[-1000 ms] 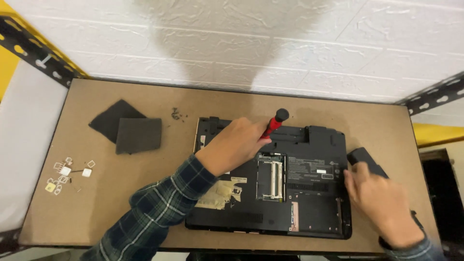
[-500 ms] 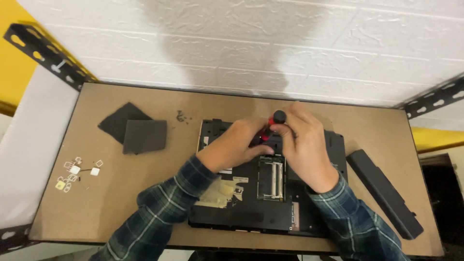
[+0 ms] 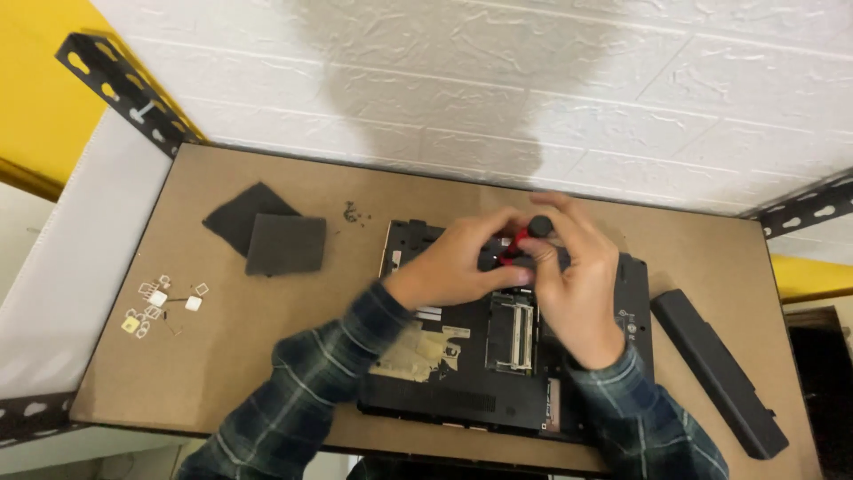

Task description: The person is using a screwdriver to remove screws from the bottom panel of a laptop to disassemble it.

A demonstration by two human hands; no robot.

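Observation:
A black laptop (image 3: pixel 462 391) lies upside down on the brown table (image 3: pixel 267 356), its underside opened with a memory bay exposed. A red and black screwdriver (image 3: pixel 524 240) stands over the laptop's far edge. My left hand (image 3: pixel 458 262) grips its red shaft from the left. My right hand (image 3: pixel 577 284) wraps the same tool from the right, fingers over the black cap. Both sleeves are dark plaid. The screwdriver's tip is hidden by my hands.
A long black battery (image 3: pixel 720 373) lies on the table right of the laptop. Two dark cover panels (image 3: pixel 275 236) rest at the back left, with small screws (image 3: pixel 355 213) beside them. Small white and yellow bits (image 3: pixel 164 302) sit near the left edge. A white wall stands behind.
My right hand left the battery at the right and came over to the screwdriver, joining my left hand there. The battery now lies alone on the table.

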